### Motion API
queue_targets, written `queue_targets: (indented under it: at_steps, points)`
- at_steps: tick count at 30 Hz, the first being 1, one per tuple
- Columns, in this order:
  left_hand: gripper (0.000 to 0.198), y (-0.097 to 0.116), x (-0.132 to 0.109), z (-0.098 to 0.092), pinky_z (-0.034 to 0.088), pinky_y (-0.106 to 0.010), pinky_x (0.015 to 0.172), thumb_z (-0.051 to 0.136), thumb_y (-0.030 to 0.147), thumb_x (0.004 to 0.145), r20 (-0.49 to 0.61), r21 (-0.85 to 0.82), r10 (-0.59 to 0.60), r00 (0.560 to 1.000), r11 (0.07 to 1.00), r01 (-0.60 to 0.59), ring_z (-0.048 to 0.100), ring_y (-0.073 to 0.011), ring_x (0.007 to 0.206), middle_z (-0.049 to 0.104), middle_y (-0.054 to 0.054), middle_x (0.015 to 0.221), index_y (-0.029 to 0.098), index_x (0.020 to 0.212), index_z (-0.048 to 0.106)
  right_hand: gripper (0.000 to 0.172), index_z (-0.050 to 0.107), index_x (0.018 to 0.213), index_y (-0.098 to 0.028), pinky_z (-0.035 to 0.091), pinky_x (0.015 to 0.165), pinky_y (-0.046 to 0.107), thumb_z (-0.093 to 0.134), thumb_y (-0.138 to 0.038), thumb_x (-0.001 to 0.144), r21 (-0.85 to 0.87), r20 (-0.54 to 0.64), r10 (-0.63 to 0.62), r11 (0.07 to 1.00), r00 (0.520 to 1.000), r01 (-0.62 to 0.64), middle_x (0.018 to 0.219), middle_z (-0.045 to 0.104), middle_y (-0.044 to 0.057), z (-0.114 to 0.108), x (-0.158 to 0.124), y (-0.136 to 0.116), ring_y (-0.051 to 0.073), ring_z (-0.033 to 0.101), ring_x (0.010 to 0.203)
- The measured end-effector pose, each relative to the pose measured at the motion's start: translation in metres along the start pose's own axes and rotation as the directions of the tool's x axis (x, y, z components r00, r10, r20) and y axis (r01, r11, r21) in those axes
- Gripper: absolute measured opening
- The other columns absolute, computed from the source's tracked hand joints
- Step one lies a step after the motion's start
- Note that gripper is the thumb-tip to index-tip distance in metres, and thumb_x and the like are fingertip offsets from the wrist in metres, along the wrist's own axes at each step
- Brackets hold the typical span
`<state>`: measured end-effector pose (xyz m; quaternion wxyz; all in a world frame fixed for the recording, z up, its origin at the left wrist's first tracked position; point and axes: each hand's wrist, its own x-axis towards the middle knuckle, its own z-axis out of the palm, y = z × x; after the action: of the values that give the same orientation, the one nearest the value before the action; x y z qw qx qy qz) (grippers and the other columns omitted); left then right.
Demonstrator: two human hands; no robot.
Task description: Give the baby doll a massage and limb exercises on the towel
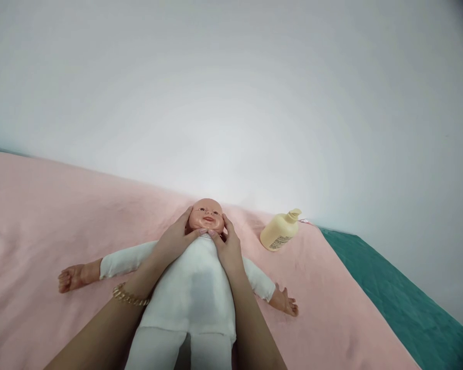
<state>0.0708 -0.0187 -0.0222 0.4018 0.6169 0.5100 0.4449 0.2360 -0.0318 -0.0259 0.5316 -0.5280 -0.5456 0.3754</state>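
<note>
A baby doll (200, 288) with a white cloth body lies on its back, its arms spread out to both sides. Around the left side of its hard plastic head curls my left hand (176, 237), thumb under the chin. On the other side my right hand (228, 245) cups the cheek and jaw, its thumb also near the chin. Both thumb tips almost meet below the doll's mouth. A beaded bracelet (129, 296) circles my left wrist. The doll's lower legs run out of view at the bottom.
A pale yellow pump bottle (278, 234) stands tilted in view, right of the doll's head. Pink cloth (46, 216) lies beneath everything, over a green sheet (393, 288) that shows at the right. A white wall (224, 103) rises behind the doll's head.
</note>
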Motion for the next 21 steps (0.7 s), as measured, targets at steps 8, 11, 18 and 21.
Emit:
queue_targets:
  at_steps: [8, 11, 18, 21]
  points:
    - [0.088, 0.008, -0.003, -0.004, 0.044, -0.035, 0.104, 0.061, 0.056, 0.083, 0.020, 0.045, -0.059, 0.998, 0.997, 0.058, 0.053, -0.0299, 0.128, 0.050, -0.011, 0.147, 0.018, 0.154, 0.026, 0.078, 0.043, 0.145, -0.014, 0.047, 0.106, 0.041, 0.068, -0.044, 0.078, 0.057, 0.036, 0.007, 0.998, 0.999, -0.009, 0.144, 0.053, 0.012, -0.004, 0.002, 0.000, 0.027, 0.057, 0.125]
    - [0.089, 0.004, -0.002, -0.005, 0.040, -0.035, 0.108, 0.057, 0.055, 0.085, 0.033, 0.043, -0.060, 0.998, 0.997, 0.059, 0.050, -0.0291, 0.132, 0.045, -0.013, 0.150, 0.015, 0.156, 0.022, 0.076, 0.045, 0.144, -0.013, 0.047, 0.106, 0.042, 0.067, -0.045, 0.079, 0.061, 0.037, 0.008, 0.998, 0.999, -0.010, 0.144, 0.053, 0.012, -0.005, 0.002, -0.002, 0.027, 0.057, 0.125]
    - [0.086, 0.001, 0.001, -0.007, 0.036, -0.036, 0.111, 0.052, 0.055, 0.088, 0.059, 0.019, -0.072, 0.996, 0.997, 0.071, 0.043, -0.0286, 0.137, 0.038, -0.011, 0.154, 0.015, 0.156, 0.019, 0.077, 0.046, 0.144, -0.012, 0.046, 0.108, 0.042, 0.064, -0.053, 0.081, 0.029, 0.068, 0.028, 0.999, 0.997, -0.031, 0.147, 0.048, 0.011, -0.010, 0.000, -0.014, 0.028, 0.051, 0.132]
    - [0.084, 0.003, 0.001, -0.009, 0.036, -0.036, 0.111, 0.048, 0.055, 0.090, 0.073, 0.044, -0.086, 0.994, 0.996, 0.083, 0.043, -0.0281, 0.138, 0.038, -0.010, 0.155, 0.016, 0.157, 0.018, 0.080, 0.045, 0.144, -0.011, 0.045, 0.109, 0.041, 0.064, -0.056, 0.080, 0.035, 0.080, 0.026, 0.999, 0.996, -0.028, 0.148, 0.047, 0.011, -0.013, -0.001, -0.016, 0.028, 0.046, 0.136]
